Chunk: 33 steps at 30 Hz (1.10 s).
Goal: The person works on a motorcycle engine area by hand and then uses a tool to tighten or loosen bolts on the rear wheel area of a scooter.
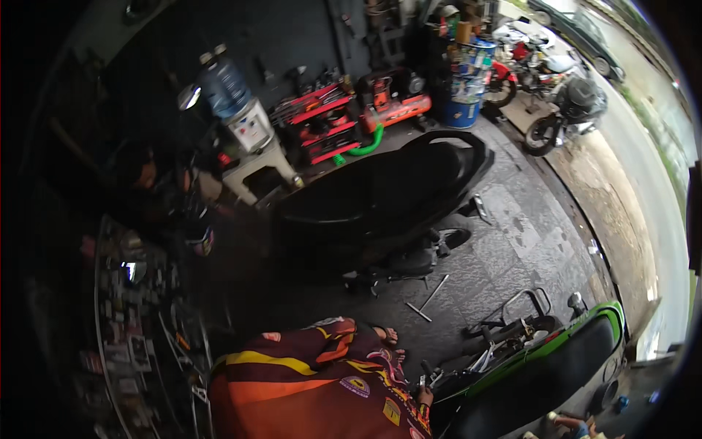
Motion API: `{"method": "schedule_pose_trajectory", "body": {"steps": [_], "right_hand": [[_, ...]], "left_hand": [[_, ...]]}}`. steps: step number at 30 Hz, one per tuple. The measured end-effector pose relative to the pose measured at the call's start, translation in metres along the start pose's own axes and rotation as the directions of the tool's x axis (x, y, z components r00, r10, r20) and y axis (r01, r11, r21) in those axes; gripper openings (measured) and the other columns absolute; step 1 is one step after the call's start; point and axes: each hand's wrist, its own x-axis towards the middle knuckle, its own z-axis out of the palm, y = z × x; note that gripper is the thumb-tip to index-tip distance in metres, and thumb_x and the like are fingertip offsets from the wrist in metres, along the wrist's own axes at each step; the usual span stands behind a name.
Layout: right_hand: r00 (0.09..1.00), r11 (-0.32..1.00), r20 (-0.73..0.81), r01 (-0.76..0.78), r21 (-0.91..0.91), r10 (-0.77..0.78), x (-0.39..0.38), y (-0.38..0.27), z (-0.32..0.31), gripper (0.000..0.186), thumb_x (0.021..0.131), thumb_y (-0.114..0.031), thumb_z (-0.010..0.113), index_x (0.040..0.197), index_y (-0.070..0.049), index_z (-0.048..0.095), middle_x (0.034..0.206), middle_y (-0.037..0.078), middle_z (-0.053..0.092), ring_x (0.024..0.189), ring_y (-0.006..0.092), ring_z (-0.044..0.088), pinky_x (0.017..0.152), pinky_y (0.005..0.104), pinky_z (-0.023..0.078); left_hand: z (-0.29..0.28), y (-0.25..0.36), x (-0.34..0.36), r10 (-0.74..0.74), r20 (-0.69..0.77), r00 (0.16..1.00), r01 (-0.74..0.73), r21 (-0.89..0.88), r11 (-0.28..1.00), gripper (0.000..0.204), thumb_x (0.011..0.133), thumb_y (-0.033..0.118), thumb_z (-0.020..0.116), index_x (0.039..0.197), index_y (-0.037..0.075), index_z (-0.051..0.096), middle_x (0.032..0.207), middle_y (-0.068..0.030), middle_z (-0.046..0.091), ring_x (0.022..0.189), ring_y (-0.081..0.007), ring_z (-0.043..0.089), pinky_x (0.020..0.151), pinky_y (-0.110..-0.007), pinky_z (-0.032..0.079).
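Maroon, orange and yellow patterned clothing (292, 380) covers my body at the lower edge, with bare toes (390, 335) showing past it. Beside the green and black motorcycle (563, 358), my right hand (424, 396) is closed, fingers curled. A small pale or metallic piece shows at its fingertips, too blurred to name. Exposed metal parts (486, 358) of the motorcycle lie just beyond the hand. My left hand does not show. On the dark floor ahead rests a T-handle wrench (429, 298).
A large black motorcycle (373, 190) stands across the middle. Behind it are a red tool cart (325, 124), an air compressor (398, 110), a blue drum (462, 113) and a water dispenser (251, 126). Another person (194, 190) is at the left, near a glass display case (131, 329).
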Motion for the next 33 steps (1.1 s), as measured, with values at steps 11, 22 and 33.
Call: {"method": "schedule_pose_trajectory", "body": {"steps": [11,22,33], "right_hand": [[0.963,0.975,0.208,-0.198,0.105,0.173,-0.004,-0.024,-0.02,0.029,0.085,-0.021,0.057,0.092,0.006,0.063,0.081,0.013,0.067,0.072,0.0229,0.063,0.064,0.0365,0.05],[0.963,0.989,0.238,0.14,-0.046,-0.125,0.014,-0.078,0.004,0.031,0.086,-0.031,0.057,0.092,-0.001,0.062,0.07,0.009,0.062,0.059,0.0204,0.059,0.048,0.0352,0.045],[0.944,0.924,0.319,0.194,-0.33,-0.085,-0.056,-0.195,0.151,0.029,0.086,-0.032,0.059,0.09,-0.003,0.062,0.071,0.008,0.063,0.06,0.0199,0.06,0.051,0.0351,0.046]], "left_hand": [[0.07,-0.057,-0.062,-0.174,-0.031,0.984,0.141,-0.451,0.881,0.05,0.093,0.054,0.039,0.115,0.016,0.062,0.108,-0.0058,0.067,0.101,-0.0228,0.064,0.081,-0.043,0.049],[0.084,-0.168,-0.079,-0.093,-0.117,0.989,-0.11,-0.991,0.076,0.056,0.094,0.06,0.034,0.113,0.016,0.063,0.105,-0.0031,0.069,0.099,-0.0186,0.065,0.078,-0.042,0.049],[0.007,-0.314,-0.203,-0.096,-0.536,0.839,-0.467,-0.617,-0.634,0.047,0.096,0.044,0.041,0.117,0.005,0.058,0.104,-0.0083,0.066,0.094,-0.0185,0.066,0.077,-0.034,0.049]]}}
